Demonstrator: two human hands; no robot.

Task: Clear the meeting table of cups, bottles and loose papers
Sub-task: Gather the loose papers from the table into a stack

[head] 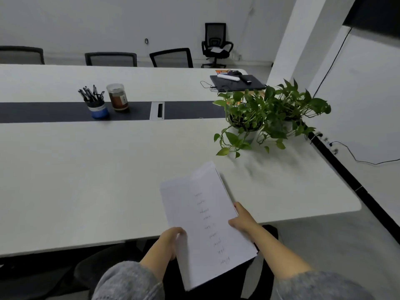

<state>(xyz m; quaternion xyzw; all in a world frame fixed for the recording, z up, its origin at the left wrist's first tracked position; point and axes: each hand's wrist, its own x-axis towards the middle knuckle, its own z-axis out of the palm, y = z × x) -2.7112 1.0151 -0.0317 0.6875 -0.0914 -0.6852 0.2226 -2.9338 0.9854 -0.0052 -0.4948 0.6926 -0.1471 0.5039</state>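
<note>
Papers (207, 224), a thin floppy sheaf, hang over the bench (86, 180) edge; my left hand (171, 237) and right hand (242, 219) pinch opposite long edges, best grip against sagging.

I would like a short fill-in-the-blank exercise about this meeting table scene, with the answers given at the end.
1. Both hands hold a stack of ____ at the near table edge.
2. The blue cup on the dark strip holds ____.
3. The brown jar stands to the ____ of that cup, as the camera sees it.
4. The potted plants have ____ leaves.

Answers: papers; pens; right; green
</note>
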